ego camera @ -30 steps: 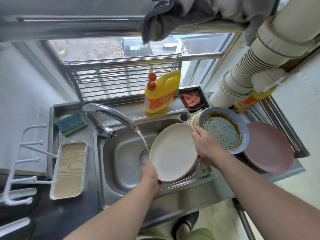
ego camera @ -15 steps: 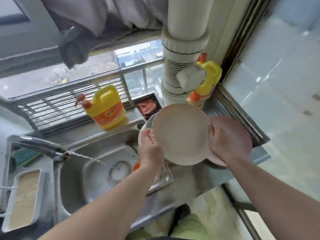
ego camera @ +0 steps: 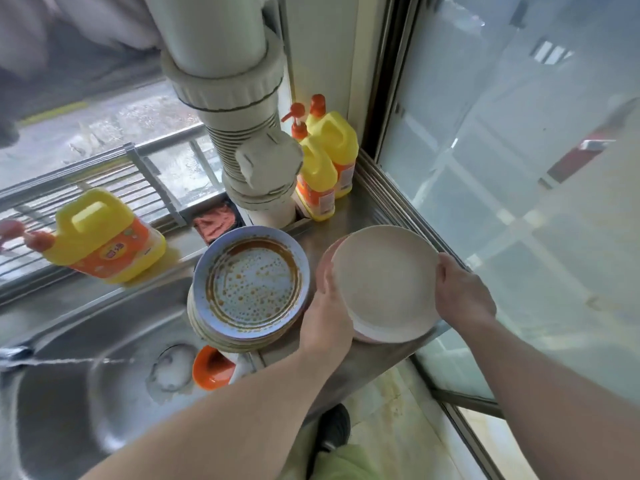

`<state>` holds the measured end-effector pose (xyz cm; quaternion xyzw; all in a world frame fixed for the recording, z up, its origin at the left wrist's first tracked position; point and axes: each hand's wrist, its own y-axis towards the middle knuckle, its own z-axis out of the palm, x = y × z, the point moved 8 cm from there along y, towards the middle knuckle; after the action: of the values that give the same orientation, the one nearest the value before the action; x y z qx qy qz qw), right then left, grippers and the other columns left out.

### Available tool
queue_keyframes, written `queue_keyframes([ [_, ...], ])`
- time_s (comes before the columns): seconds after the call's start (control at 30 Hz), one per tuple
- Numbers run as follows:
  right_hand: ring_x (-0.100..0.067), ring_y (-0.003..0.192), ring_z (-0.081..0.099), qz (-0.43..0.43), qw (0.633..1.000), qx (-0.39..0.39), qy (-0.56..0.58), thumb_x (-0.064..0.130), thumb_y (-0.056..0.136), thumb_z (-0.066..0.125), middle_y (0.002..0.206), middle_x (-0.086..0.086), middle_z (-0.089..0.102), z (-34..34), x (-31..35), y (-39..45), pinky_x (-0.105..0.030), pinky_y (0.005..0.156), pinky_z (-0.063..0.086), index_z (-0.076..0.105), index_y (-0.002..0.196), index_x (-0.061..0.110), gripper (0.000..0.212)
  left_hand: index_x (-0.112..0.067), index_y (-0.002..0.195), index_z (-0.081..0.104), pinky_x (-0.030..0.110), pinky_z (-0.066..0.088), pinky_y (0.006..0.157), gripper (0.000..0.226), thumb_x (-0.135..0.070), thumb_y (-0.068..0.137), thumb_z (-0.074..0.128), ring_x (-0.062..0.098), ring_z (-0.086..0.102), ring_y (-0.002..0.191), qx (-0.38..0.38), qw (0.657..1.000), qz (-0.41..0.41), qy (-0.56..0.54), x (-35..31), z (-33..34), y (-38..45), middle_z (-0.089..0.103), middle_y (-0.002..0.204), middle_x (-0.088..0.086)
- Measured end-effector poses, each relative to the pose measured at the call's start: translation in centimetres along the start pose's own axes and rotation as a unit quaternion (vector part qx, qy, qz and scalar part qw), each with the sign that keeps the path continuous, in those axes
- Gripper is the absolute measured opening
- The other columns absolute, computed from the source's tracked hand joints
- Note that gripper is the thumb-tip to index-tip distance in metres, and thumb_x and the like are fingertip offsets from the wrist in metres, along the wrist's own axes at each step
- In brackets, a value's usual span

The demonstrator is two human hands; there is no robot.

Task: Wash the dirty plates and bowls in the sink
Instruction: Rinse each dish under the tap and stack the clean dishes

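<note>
Left hand (ego camera: 327,315): fingers curled around the left rim of the cream plate (ego camera: 384,282), thumb lying over the rim's upper face.

Right hand (ego camera: 464,296): gripped the right rim of the same plate, fingers wrapped over its edge.

Cream plate: clean-looking, held between both hands directly over a pink plate (ego camera: 323,268), of which only the left edge and a sliver at the near side showed; whether the two touched could not be told. Both stood on the steel tabletop (ego camera: 353,362) to the right of the sink (ego camera: 86,393).

Blue plate (ego camera: 251,284): top of a stack of plates at the right end of the sink, smeared with a brown ring of sauce and droplets, just left of the left hand.

Orange bowl (ego camera: 209,368): in the sink, near side of the stack, partly under it.

Water stream (ego camera: 86,361): ran across the sink from the left.

Yellow soap bottle (ego camera: 104,237): on the ledge at far left, blurred.

Two more yellow bottles (ego camera: 327,168): with orange pumps, in the far corner beside a white pipe (ego camera: 235,98).

Red cloth (ego camera: 216,221): in a small tray behind the stack.
</note>
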<state>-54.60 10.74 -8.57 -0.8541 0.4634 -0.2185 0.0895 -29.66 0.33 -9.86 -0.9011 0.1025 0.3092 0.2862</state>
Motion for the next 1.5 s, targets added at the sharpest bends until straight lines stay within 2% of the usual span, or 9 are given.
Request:
queue_keyframes([
  [0.13,-0.035,0.081,0.056,-0.017,1.000,0.012,-0.001,0.044,0.111,0.022,0.089,-0.011,0.063,1.0,-0.3,0.9,-0.043,0.071,0.046,0.047,0.112,0.037,0.027,-0.007,0.165,0.005,0.038,0.045,0.109,0.063,-0.011,0.110,0.035,0.032,0.054,0.136,0.012,0.997,-0.071,0.029,1.4,1.0,1.2,0.048,0.155,0.017],
  [0.33,-0.041,0.098,0.064,-0.062,0.998,0.028,-0.004,0.027,0.111,0.033,0.109,-0.019,0.069,2.4,0.2,0.6,-0.050,0.084,0.053,0.044,0.145,0.037,0.037,-0.021,0.167,0.023,0.038,0.042,0.110,0.055,-0.024,0.114,0.036,0.031,0.049,0.140,0.021,0.994,-0.096,-0.036,2.8,1.1,1.1,0.049,0.156,0.011],
  [0.53,-0.038,0.087,0.063,-0.076,0.996,-0.006,-0.048,0.032,0.111,0.034,0.102,-0.013,0.068,1.7,4.0,-0.6,-0.044,0.073,0.049,0.044,0.128,0.032,0.020,-0.026,0.156,0.041,0.039,0.060,0.084,0.052,-0.028,0.104,0.048,0.026,0.068,0.104,0.104,0.989,-0.082,-0.064,2.2,0.1,-0.2,0.063,0.134,0.006],
  [0.67,-0.033,0.104,0.064,-0.193,0.979,0.069,0.023,0.041,0.111,0.035,0.122,-0.008,0.070,4.8,13.0,-2.9,-0.047,0.088,0.052,0.059,0.133,0.025,0.036,-0.025,0.118,0.075,0.041,0.059,0.087,0.029,-0.032,0.106,0.049,0.021,0.068,0.093,-0.026,0.997,-0.010,-0.070,2.0,-8.1,0.6,0.073,0.102,-0.002],
  [0.83,-0.040,0.126,0.058,-0.167,0.971,0.147,0.087,0.044,0.111,0.038,0.139,-0.016,0.063,9.6,20.4,-5.6,-0.048,0.105,0.047,0.051,0.144,0.020,0.043,-0.022,0.137,0.063,0.039,0.045,0.108,0.038,-0.017,0.103,0.047,0.025,0.054,0.118,-0.207,0.974,-0.084,-0.045,10.7,-19.1,1.3,0.052,0.131,0.008],
  [1.03,-0.043,0.110,0.061,-0.145,0.984,0.102,-0.026,0.022,0.108,0.041,0.126,-0.021,0.064,10.9,21.7,-7.4,-0.043,0.080,0.044,0.042,0.136,0.016,0.029,-0.019,0.133,0.066,0.036,0.044,0.082,0.035,-0.019,0.103,0.047,0.025,0.057,0.104,-0.149,0.981,-0.117,-0.051,17.4,-19.8,1.0,0.066,0.125,0.010],
  [1.23,-0.044,0.109,0.062,-0.133,0.989,0.050,-0.043,0.020,0.106,0.039,0.123,-0.022,0.065,8.3,23.7,-9.8,-0.047,0.087,0.050,0.043,0.129,0.013,0.025,-0.023,0.131,0.071,0.033,0.046,0.094,0.037,-0.014,0.102,0.050,0.020,0.057,0.107,-0.147,0.986,-0.025,-0.070,16.0,-19.8,0.0,0.064,0.122,0.003],
  [1.37,-0.044,0.116,0.059,-0.096,0.994,0.035,0.031,0.025,0.105,0.041,0.130,-0.021,0.063,6.3,24.9,-11.9,-0.045,0.089,0.045,0.046,0.140,0.017,0.035,-0.023,0.127,0.054,0.030,0.034,0.086,0.024,-0.021,0.103,0.050,0.019,0.049,0.100,-0.202,0.952,-0.084,-0.216,17.3,-21.9,-1.4,0.046,0.122,0.002],
  [1.5,-0.040,0.103,0.060,-0.131,0.990,-0.001,0.054,0.021,0.103,0.044,0.119,-0.016,0.067,5.6,27.0,-15.4,-0.043,0.081,0.044,0.048,0.134,0.020,0.032,-0.031,0.112,0.057,0.043,0.050,0.093,0.014,-0.035,0.105,0.045,0.025,0.060,0.104,-0.191,0.923,-0.091,-0.323,22.2,-23.2,-1.6,0.063,0.112,-0.001],
])
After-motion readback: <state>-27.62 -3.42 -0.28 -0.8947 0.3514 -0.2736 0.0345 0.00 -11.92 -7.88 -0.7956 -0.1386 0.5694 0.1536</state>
